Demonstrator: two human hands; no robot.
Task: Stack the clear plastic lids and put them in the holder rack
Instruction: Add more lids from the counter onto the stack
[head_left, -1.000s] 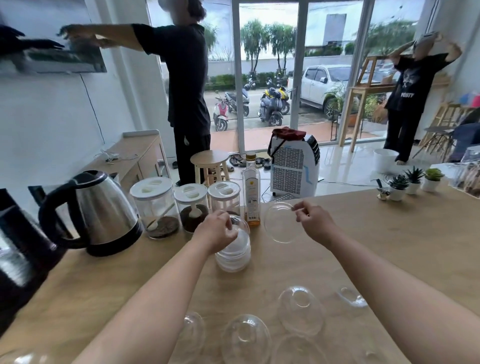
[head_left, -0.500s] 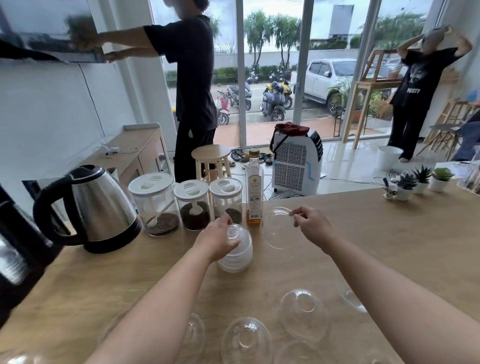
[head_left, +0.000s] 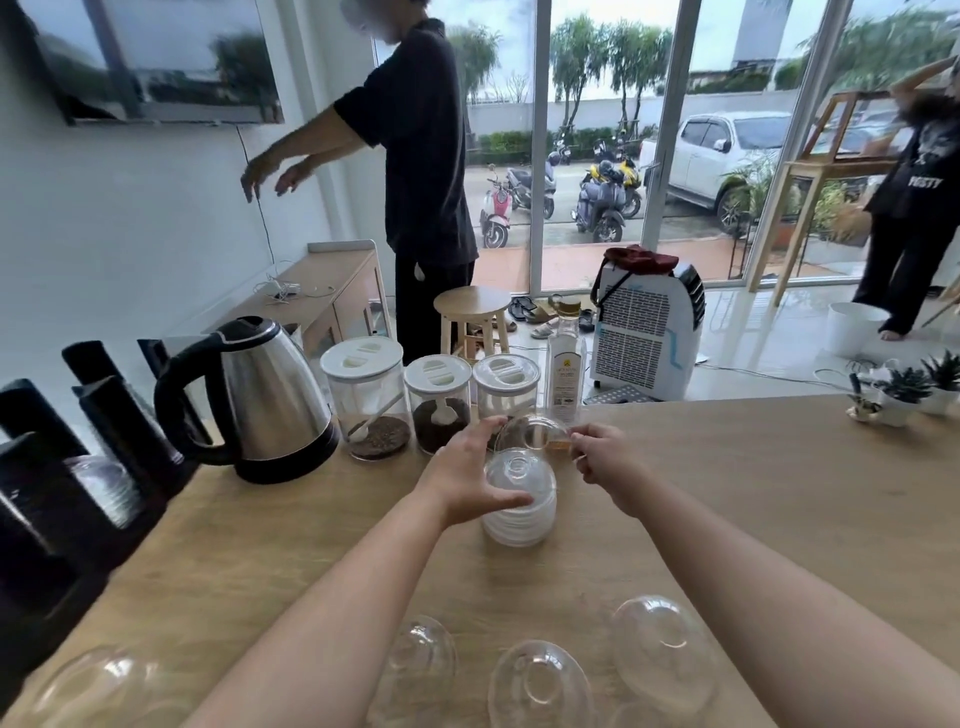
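Note:
A stack of clear dome lids (head_left: 519, 512) stands on the wooden counter (head_left: 753, 499). My left hand (head_left: 465, 480) cups its left side, thumb across the front and fingers reaching behind. My right hand (head_left: 605, 460) pinches the rim of a single clear lid (head_left: 530, 431), which is tilted just above the stack's top. Several loose lids lie near me: one at the left (head_left: 423, 657), one in the middle (head_left: 540, 686), one at the right (head_left: 665, 649) and one at the far left (head_left: 93, 691). The black holder rack (head_left: 47, 467) stands at the left with some lids (head_left: 106, 491) in it.
A steel kettle (head_left: 270, 395) stands between the rack and three white-lidded jars (head_left: 363, 395). A syrup bottle (head_left: 566, 364) stands just behind the held lid. Small potted plants (head_left: 906, 389) sit at the far right edge. A person (head_left: 421, 171) stands beyond the counter.
My right hand has brought the single lid left and over the top of the stack. My left hand has opened from the stack's top to cup its side.

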